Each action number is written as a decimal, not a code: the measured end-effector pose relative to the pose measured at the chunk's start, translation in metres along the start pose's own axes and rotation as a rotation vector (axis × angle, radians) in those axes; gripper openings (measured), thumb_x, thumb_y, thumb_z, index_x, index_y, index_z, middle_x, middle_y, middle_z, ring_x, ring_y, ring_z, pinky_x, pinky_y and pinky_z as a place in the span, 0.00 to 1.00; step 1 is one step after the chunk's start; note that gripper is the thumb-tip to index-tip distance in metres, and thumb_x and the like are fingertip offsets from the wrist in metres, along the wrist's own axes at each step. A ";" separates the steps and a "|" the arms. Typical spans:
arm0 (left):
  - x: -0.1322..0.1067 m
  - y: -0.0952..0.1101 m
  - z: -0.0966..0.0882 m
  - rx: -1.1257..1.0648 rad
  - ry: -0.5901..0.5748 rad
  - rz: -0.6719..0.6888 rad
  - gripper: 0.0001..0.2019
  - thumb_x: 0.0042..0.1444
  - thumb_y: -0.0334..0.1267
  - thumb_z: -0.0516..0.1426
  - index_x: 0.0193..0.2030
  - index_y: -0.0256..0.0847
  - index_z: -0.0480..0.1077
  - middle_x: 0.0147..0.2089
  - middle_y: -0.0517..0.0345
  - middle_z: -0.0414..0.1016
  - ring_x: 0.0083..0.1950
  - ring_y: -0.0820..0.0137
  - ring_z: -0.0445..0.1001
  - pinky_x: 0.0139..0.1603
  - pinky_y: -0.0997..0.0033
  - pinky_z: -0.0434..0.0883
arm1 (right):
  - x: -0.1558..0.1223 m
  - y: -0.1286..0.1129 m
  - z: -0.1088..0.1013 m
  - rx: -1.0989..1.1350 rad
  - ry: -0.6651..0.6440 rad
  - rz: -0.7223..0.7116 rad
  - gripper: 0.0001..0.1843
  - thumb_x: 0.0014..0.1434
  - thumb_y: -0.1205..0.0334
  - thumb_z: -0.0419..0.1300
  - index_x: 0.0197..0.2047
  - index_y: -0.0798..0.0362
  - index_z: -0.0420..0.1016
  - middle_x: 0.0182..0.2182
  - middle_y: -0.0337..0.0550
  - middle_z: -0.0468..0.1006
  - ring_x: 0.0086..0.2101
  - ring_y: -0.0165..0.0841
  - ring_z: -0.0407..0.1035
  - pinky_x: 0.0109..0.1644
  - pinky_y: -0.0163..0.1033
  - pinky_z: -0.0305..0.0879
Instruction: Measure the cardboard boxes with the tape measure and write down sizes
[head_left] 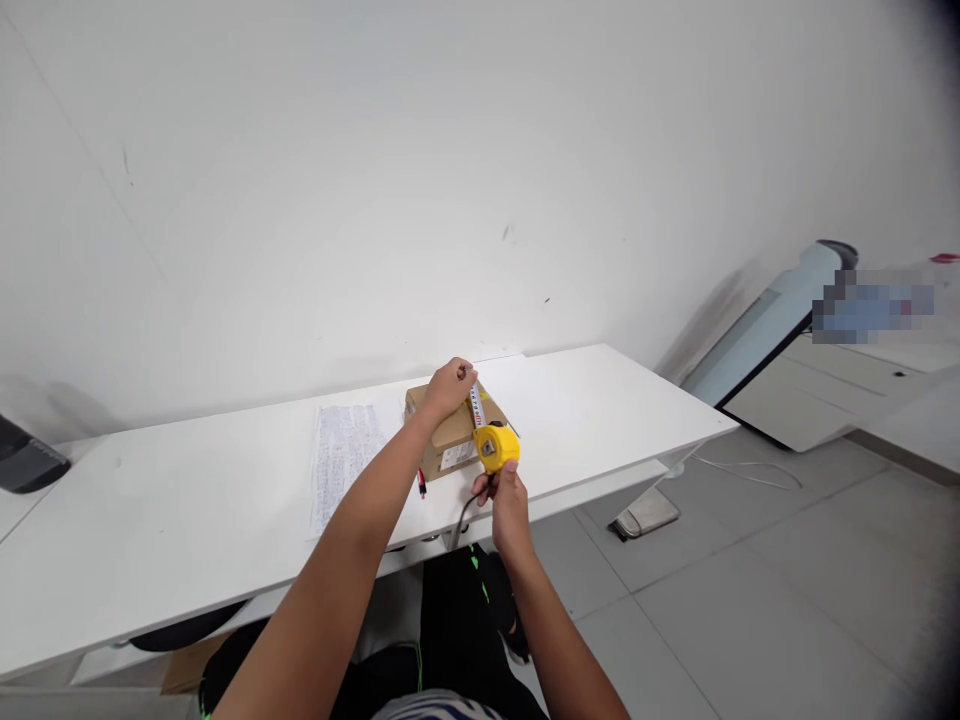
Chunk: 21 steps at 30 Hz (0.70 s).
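A yellow tape measure is in my right hand, gripped at its lower end near the front of the table. A short length of its blade runs out toward the wall. My left hand pinches the blade's far end. Beneath both lies a brown cardboard box with a white label on its near side; the blade stretches over its top. A dark strap hangs from the tape measure's side by my right fingers.
Left of the box lies a handwritten sheet, and a red and black pen rests by the box's near corner. The white table stands against the wall. A dark object sits at far left; a tilted light-blue panel leans at right.
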<state>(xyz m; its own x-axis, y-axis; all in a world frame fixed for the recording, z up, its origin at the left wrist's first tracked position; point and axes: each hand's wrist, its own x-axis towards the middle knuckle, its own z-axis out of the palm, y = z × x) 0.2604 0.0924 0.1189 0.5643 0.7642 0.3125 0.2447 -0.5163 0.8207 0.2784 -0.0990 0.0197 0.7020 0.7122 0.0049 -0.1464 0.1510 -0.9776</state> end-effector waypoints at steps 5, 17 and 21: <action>0.002 0.002 -0.001 0.124 0.242 -0.086 0.11 0.66 0.41 0.52 0.49 0.44 0.73 0.50 0.52 0.80 0.54 0.63 0.75 0.55 0.65 0.69 | 0.010 -0.009 0.000 0.075 0.078 0.021 0.38 0.57 0.19 0.45 0.24 0.49 0.59 0.16 0.31 0.56 0.19 0.26 0.49 0.24 0.36 0.46; -0.010 0.016 0.012 0.758 0.274 -0.174 0.18 0.70 0.38 0.44 0.51 0.37 0.74 0.59 0.39 0.74 0.65 0.49 0.67 0.70 0.41 0.51 | -0.003 -0.020 -0.004 -0.118 0.163 -0.124 0.38 0.57 0.32 0.58 0.51 0.60 0.83 0.23 0.38 0.70 0.26 0.29 0.57 0.34 0.38 0.61; -0.007 0.019 0.007 0.713 0.189 -0.265 0.19 0.71 0.38 0.42 0.56 0.36 0.70 0.57 0.38 0.75 0.58 0.51 0.73 0.61 0.49 0.61 | 0.006 -0.023 -0.006 -0.127 0.151 -0.139 0.37 0.57 0.34 0.59 0.52 0.60 0.84 0.31 0.45 0.78 0.27 0.30 0.60 0.35 0.38 0.63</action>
<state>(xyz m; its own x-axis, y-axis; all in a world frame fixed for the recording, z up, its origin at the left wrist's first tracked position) 0.2664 0.0745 0.1289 0.2885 0.9164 0.2774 0.8357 -0.3824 0.3943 0.2902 -0.1027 0.0412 0.8066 0.5788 0.1196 0.0415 0.1464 -0.9884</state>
